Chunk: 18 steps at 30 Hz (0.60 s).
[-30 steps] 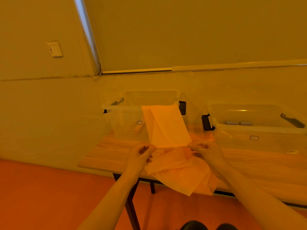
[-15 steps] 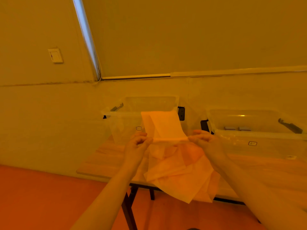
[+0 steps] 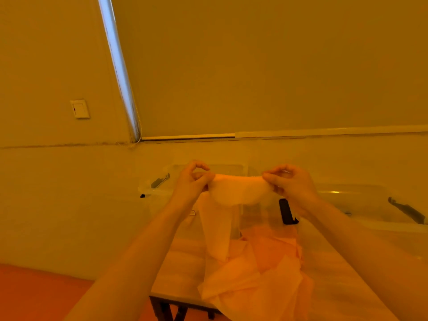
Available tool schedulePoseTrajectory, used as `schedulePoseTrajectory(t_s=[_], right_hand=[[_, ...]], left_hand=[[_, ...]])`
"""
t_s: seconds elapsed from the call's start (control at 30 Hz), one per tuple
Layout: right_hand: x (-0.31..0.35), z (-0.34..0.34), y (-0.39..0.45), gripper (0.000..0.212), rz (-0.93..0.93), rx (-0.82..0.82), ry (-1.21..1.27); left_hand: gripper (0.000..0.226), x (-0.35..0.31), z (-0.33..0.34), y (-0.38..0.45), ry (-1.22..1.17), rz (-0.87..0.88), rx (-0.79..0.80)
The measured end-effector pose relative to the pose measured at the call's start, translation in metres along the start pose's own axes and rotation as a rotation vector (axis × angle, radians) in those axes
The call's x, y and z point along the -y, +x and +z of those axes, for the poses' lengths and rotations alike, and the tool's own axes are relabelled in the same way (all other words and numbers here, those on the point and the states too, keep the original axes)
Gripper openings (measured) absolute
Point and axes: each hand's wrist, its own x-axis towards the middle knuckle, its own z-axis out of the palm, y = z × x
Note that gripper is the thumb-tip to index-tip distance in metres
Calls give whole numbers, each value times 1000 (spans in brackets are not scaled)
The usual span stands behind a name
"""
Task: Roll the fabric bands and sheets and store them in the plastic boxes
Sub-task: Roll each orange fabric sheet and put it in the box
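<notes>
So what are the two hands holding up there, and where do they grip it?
A fabric sheet: the left hand and right hand pinch its top edge at opposite ends, the rest hanging down.

I see a thin orange fabric sheet (image 3: 238, 191) stretched level in the air, its top edge partly rolled, its tail hanging to a loose pile of sheets (image 3: 259, 274) lying over the near table edge. Behind stand two clear plastic boxes: left box (image 3: 162, 193), right box (image 3: 370, 205), both lidless.
</notes>
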Motion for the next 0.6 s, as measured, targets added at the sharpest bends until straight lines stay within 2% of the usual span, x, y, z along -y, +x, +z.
schedulePoseTrajectory(t_s=[0.1, 0.2, 0.4, 0.6], right_hand=[[24, 6, 12, 10, -55, 44, -27], [46, 11, 23, 12, -102, 82, -56], [56, 16, 30, 17, -131, 106, -124], [59, 15, 27, 12, -94, 73, -99]], left_hand=[[9, -16, -3, 18, 44, 64, 36], [11, -32, -6, 33, 37, 79, -2], [16, -43, -12, 40, 114, 113, 5], [6, -48, -4, 39, 117, 124, -25]])
